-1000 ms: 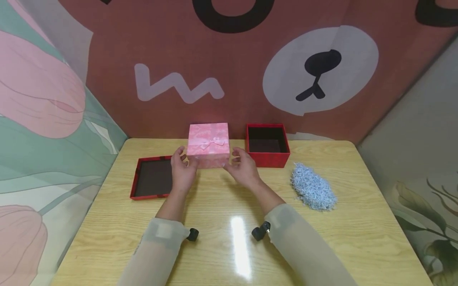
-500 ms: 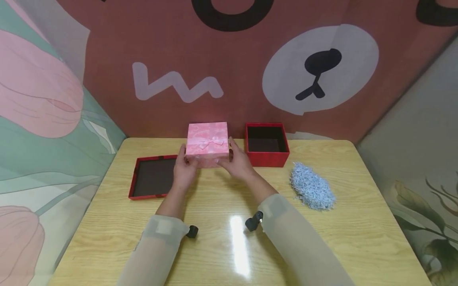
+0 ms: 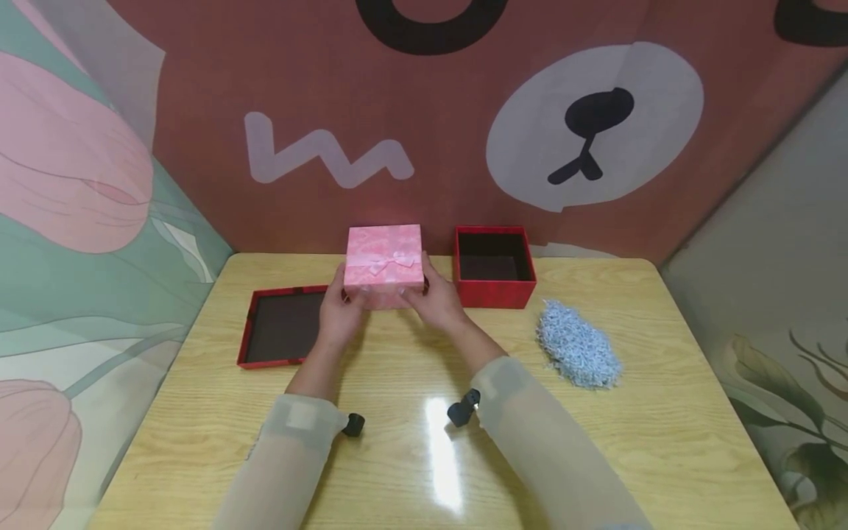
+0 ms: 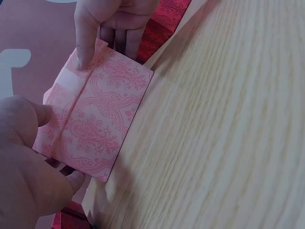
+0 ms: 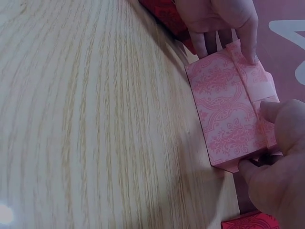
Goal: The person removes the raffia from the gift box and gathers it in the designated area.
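Observation:
A pink patterned gift box (image 3: 383, 259) with a pale ribbon bow on its lid sits at the far side of the table. My left hand (image 3: 340, 313) grips its left side, and my right hand (image 3: 440, 300) grips the right side. Both thumbs press the front of the lid rim; the other fingers curl at the side walls below it. In the left wrist view, the seam between the lid and the box body (image 4: 100, 114) shows along the front. The right wrist view has the same front wall (image 5: 221, 105), with the lid on.
Right of the pink box stands an open red box (image 3: 497, 293) with a dark interior. A red lid (image 3: 285, 331), dark inside facing up, lies left, partly behind my left hand. Pale blue shredded paper (image 3: 578, 346) is heaped on the right. A printed wall hanging (image 3: 437, 199) rises behind the table.
Both hands have closed in on the pink box, the right moving left, and now grip its sides. Over the last half second they have barely shifted. The box has stayed in place.

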Available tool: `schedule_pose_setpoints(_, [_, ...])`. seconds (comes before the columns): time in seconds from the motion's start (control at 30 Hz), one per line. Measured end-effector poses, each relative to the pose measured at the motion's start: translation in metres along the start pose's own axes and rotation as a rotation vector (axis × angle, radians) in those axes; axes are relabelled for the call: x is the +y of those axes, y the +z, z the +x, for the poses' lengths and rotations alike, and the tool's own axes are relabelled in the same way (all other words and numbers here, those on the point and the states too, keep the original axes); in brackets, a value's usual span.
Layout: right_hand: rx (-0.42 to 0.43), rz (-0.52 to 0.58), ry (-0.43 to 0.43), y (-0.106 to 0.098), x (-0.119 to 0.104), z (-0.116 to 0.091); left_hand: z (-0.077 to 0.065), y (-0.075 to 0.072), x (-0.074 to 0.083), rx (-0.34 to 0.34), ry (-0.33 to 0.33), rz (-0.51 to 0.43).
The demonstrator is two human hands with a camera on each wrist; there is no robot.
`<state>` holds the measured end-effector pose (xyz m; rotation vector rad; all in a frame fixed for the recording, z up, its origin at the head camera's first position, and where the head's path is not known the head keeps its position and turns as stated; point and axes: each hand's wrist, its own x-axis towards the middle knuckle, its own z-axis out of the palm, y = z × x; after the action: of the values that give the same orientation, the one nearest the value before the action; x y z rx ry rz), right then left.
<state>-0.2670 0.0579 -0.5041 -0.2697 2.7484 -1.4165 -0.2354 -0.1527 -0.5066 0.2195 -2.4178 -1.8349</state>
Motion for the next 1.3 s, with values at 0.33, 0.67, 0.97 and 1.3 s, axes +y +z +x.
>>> schedule_pose_setpoints(0.33, [0.012, 0.018, -0.011, -0.001, -0.001, -0.008, -0.006, -0.001, 0.0, -0.016, 0.028, 0.033])
schedule_pose_setpoints(0.67, [0.025, 0.001, -0.024, -0.001, 0.001, -0.025, -0.023, 0.0, -0.002, -0.014, 0.045, 0.08])
schedule_pose_setpoints(0.97, [0.011, 0.026, 0.011, -0.004, 0.002, -0.044, -0.04, 0.002, -0.003, 0.014, 0.072, 0.099])
schedule_pose_setpoints(1.3, [0.022, 0.049, 0.014, -0.009, 0.004, -0.067, -0.061, 0.004, -0.004, 0.005, 0.09, 0.043])
